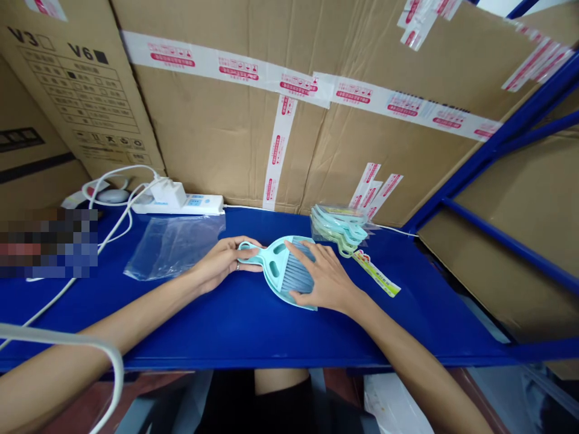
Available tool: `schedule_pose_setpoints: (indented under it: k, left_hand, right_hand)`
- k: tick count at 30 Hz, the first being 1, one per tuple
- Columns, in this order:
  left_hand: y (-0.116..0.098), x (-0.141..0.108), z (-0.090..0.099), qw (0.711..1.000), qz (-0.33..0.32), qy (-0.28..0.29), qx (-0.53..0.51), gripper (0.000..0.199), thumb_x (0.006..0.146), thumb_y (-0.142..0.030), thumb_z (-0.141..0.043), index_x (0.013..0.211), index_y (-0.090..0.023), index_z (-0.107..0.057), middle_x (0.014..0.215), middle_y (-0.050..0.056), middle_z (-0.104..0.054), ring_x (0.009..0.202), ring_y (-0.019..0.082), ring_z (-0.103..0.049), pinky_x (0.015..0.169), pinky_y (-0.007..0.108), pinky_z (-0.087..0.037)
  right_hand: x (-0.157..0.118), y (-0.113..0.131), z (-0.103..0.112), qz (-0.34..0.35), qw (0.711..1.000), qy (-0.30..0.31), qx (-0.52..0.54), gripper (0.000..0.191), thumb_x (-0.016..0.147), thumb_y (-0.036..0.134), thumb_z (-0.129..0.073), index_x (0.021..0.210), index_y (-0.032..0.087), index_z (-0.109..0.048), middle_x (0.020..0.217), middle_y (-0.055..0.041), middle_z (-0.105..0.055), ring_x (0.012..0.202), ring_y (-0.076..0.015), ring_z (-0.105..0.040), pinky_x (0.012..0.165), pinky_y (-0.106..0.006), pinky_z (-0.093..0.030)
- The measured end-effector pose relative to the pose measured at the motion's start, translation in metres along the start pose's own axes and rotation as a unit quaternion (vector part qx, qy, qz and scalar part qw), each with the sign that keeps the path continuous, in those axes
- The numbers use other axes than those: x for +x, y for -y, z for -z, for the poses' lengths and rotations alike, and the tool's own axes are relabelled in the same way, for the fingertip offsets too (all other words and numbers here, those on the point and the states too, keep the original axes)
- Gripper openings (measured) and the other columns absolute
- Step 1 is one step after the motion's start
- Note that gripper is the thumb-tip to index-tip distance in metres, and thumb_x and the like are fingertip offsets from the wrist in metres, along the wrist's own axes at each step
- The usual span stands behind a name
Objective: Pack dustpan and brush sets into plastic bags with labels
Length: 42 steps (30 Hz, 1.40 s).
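A light-blue mini dustpan [271, 286] lies in front of me with a matching hand brush [277, 260] nested on it, its grey-blue bristles facing right. My left hand [226, 259] is closed round the handles at the left end. Over the bristles rests my right hand [323, 274], fingers spread, touching the brush and the pan's wide edge. Behind my right hand is a pile of similar light-blue and green sets [339, 226] in clear wrapping. A yellow-green printed label strip [376, 274] lies beside that pile.
A clear plastic bag [176, 244] lies left on the blue tabletop [217, 334]. Behind it sits a white power strip [199, 205] with a plug and cables. One white cable [115, 361] loops across the front left. Cardboard boxes [226, 132] wall the back; blue metal bars [488, 229] stand right.
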<state>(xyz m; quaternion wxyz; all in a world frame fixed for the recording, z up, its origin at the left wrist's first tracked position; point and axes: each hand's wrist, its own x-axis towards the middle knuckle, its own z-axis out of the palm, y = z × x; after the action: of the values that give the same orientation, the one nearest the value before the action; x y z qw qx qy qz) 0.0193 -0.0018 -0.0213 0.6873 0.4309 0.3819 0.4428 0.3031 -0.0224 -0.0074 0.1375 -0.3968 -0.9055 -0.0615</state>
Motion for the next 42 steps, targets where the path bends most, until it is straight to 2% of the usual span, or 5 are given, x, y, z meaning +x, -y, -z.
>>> schedule_pose_setpoints:
  k: [7, 13, 20, 37, 42]
  left_hand:
    - [-0.001, 0.0007, 0.0005, 0.999, 0.025, -0.015, -0.022, 0.032, 0.072, -0.022, -0.093, 0.099, -0.01, -0.082, 0.098, 0.013, -0.08, 0.094, 0.023, -0.075, 0.093, 0.037, -0.065]
    - [-0.0017, -0.0023, 0.0002, 0.998, 0.063, 0.008, -0.02, 0.041, 0.073, -0.033, -0.096, 0.105, -0.012, -0.081, 0.098, 0.011, -0.079, 0.092, 0.023, -0.075, 0.091, 0.042, -0.065]
    - [-0.0047, -0.0045, 0.0018, 0.998, 0.053, 0.032, -0.007, 0.047, 0.072, -0.021, -0.097, 0.114, -0.013, -0.077, 0.102, 0.012, -0.081, 0.095, 0.025, -0.078, 0.098, 0.043, -0.063]
    - [-0.0055, -0.0064, 0.0009, 0.998, 0.049, 0.007, 0.048, 0.042, 0.067, -0.025, -0.099, 0.104, -0.015, -0.082, 0.098, 0.011, -0.081, 0.09, 0.024, -0.078, 0.088, 0.036, -0.064]
    - [-0.003, -0.0047, 0.0033, 0.998, 0.04, 0.008, 0.046, 0.041, 0.068, -0.025, -0.099, 0.105, -0.016, -0.082, 0.097, 0.01, -0.081, 0.089, 0.023, -0.078, 0.091, 0.037, -0.064]
  right_hand:
    - [-0.0018, -0.0027, -0.0044, 0.034, 0.999, -0.038, -0.013, 0.096, 0.08, 0.049, -0.078, 0.165, 0.024, -0.041, 0.159, -0.0221, -0.049, 0.136, -0.0404, -0.053, 0.112, -0.056, -0.041]
    - [-0.0024, -0.0034, -0.0061, 0.065, 0.997, -0.044, -0.016, 0.091, 0.081, 0.048, -0.077, 0.163, 0.025, -0.045, 0.161, -0.0219, -0.047, 0.137, -0.0409, -0.052, 0.111, -0.058, -0.042]
    - [-0.0029, -0.01, 0.0, 0.093, 0.995, -0.04, -0.003, 0.09, 0.082, 0.047, -0.077, 0.163, 0.025, -0.045, 0.165, -0.0203, -0.043, 0.14, -0.0402, -0.049, 0.113, -0.058, -0.04]
    - [-0.0043, -0.0082, 0.0021, 0.107, 0.993, -0.033, -0.024, 0.087, 0.086, 0.048, -0.074, 0.165, 0.029, -0.042, 0.167, -0.0198, -0.04, 0.141, -0.0422, -0.044, 0.113, -0.061, -0.038]
    - [-0.0026, -0.0076, 0.0032, 0.098, 0.995, -0.031, -0.014, 0.086, 0.086, 0.047, -0.075, 0.164, 0.029, -0.043, 0.168, -0.0186, -0.039, 0.143, -0.0413, -0.042, 0.114, -0.061, -0.038]
